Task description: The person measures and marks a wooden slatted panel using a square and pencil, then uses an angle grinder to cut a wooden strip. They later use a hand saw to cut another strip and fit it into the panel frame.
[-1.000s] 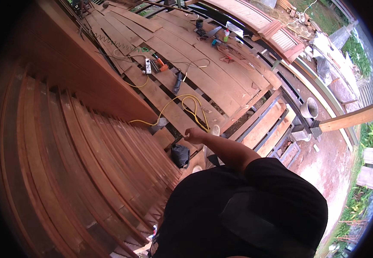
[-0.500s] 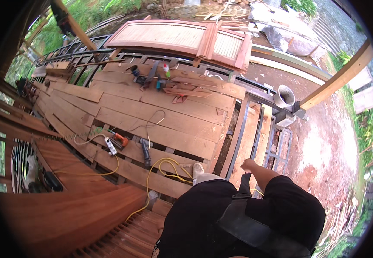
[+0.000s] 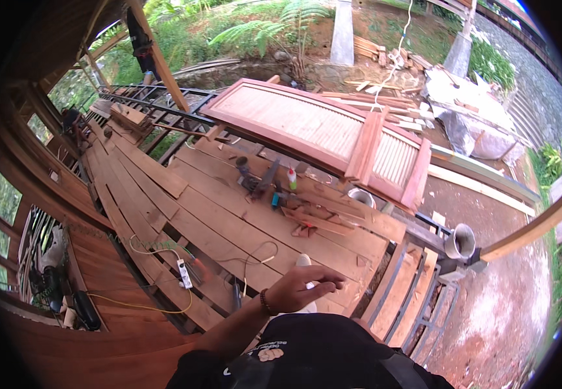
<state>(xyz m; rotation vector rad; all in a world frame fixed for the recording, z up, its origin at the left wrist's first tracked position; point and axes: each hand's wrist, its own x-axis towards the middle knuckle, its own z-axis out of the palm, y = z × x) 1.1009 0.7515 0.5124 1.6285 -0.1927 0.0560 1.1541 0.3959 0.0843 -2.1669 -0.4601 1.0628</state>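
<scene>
Daylit plank deck (image 3: 229, 220) on a steel frame (image 3: 417, 305), greenery (image 3: 229, 32) behind (perhaps ferns).

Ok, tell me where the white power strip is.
In the head view the power strip lies lower left on the plank deck, beside the yellow cable, left of the person's outstretched hand.

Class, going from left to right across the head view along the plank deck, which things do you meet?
White power strip → hand → small bottle with green cap → metal bowl → grey pipe end.
</scene>
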